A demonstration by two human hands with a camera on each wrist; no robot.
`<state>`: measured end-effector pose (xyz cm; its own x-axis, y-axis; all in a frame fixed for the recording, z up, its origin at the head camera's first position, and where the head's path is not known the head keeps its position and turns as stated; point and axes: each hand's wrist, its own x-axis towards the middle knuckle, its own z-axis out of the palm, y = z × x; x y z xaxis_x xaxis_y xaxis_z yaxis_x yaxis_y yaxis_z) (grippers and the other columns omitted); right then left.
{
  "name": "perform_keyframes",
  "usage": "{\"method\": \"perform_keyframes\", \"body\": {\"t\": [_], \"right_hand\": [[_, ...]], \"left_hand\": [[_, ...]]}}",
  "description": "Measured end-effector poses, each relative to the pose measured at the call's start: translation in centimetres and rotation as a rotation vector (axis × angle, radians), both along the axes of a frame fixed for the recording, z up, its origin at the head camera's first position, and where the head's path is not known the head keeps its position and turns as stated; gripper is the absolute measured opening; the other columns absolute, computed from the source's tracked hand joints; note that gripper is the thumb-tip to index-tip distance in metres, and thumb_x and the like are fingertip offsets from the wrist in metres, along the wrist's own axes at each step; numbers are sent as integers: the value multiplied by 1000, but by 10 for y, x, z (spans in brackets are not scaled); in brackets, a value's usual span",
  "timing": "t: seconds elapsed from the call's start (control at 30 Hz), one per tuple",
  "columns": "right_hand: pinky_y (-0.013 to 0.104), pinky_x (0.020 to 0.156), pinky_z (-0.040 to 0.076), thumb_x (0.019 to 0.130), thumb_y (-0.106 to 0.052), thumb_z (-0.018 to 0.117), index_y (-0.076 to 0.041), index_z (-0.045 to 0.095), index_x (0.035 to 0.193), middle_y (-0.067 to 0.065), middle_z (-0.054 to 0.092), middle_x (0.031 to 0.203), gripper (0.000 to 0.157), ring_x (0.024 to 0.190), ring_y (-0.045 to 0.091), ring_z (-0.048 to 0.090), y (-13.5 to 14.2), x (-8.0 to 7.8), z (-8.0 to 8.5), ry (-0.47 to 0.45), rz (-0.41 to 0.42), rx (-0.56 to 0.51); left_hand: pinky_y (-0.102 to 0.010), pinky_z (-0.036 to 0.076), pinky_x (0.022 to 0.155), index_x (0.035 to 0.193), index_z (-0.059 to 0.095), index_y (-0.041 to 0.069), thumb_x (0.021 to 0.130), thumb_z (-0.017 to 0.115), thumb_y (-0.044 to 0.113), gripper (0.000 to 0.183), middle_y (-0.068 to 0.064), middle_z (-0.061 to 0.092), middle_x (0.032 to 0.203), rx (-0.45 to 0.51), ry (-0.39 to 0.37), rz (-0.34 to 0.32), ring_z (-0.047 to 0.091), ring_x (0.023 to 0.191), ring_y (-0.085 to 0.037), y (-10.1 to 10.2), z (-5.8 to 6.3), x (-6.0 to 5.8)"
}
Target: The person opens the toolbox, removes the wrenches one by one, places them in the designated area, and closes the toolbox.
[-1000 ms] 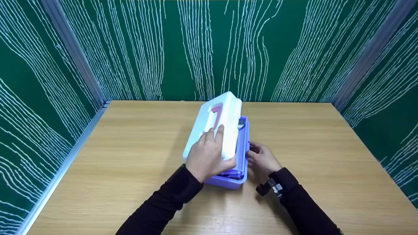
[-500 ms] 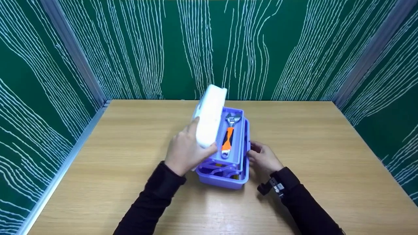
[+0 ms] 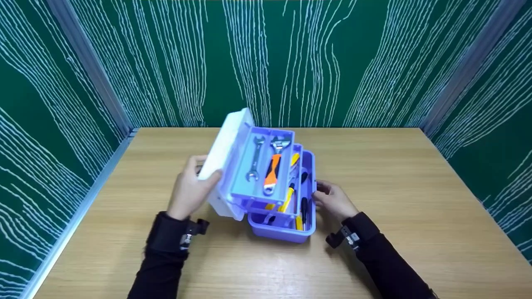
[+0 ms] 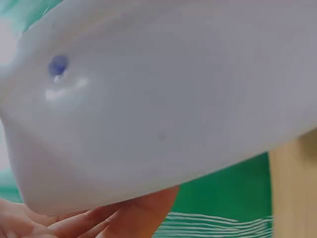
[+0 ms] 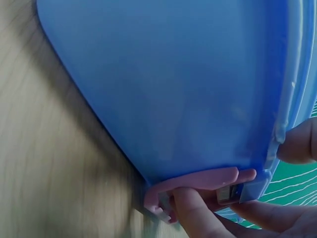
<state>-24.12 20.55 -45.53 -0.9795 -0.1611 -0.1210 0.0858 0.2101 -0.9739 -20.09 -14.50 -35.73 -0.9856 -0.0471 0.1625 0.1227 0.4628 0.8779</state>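
Note:
A purple toolbox [image 3: 282,234] sits on the table with its white lid [image 3: 226,137] tilted over to the left. My left hand [image 3: 189,187] grips the lid's edge, thumb on the near side and fingers behind it. Stepped trays are raised with the lid. In the top tray [image 3: 245,187] lie an open-end wrench [image 3: 256,158] and an adjustable wrench [image 3: 273,170] with an orange and black handle. My right hand [image 3: 336,202] holds the toolbox's right side; in the right wrist view its fingers are at the pink latch [image 5: 208,179] and the thumb touches the rim.
Below the top tray are yellow-handled screwdrivers [image 3: 286,199] and black-handled tools [image 3: 304,209], partly hidden. The wooden table [image 3: 395,187] extends around the toolbox. Green walls [image 3: 374,50] with white lines stand behind and at both sides.
My left hand has swung the lid up and over to the left, and the trays have spread out with it, showing the wrenches and other tools. My right hand has stayed in place.

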Motion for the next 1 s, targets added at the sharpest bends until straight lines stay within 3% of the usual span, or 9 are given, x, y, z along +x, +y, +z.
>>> {"method": "perform_keyframes", "body": {"t": [0.1,0.23,0.37,0.67,0.87,1.0], "right_hand": [[17,78,55,95,-3,47,15,33,144,36,47,137,54,97,16,65,-3,-1,1,2,-6,-1],[17,78,54,93,-3,48,14,34,144,35,48,137,55,98,18,64,-4,-1,0,-2,-15,4],[18,79,55,93,-3,49,13,34,144,35,48,136,56,101,22,63,-4,-2,-1,-2,-22,11],[23,87,55,93,-4,52,12,35,144,33,49,136,56,113,32,60,0,-1,0,2,-7,37],[20,81,55,92,-3,52,12,37,143,33,50,134,55,106,28,62,0,-2,-1,11,-2,34],[19,77,54,90,-2,51,12,41,141,33,53,130,54,100,23,62,-2,-2,-3,29,-16,40]], "left_hand": [[-39,57,85,130,47,3,92,65,29,50,-24,64,124,61,-51,-13,66,109,-31,-17,-6,-5],[-30,56,78,128,46,2,96,60,31,46,-26,66,120,141,-129,-17,69,100,-27,-33,-13,-9],[-27,57,73,128,44,1,97,57,32,45,-27,61,123,250,-206,0,67,91,-19,-43,-21,-13],[-26,57,64,109,44,6,97,58,35,34,-5,56,100,546,-335,61,62,78,-12,-54,-48,-22],[-22,51,64,106,48,6,94,62,37,36,0,62,90,592,-380,109,62,76,-11,-59,-65,-26],[-26,54,70,108,54,1,95,61,33,35,0,66,85,601,-395,86,64,78,-12,-62,-74,-28]]}}
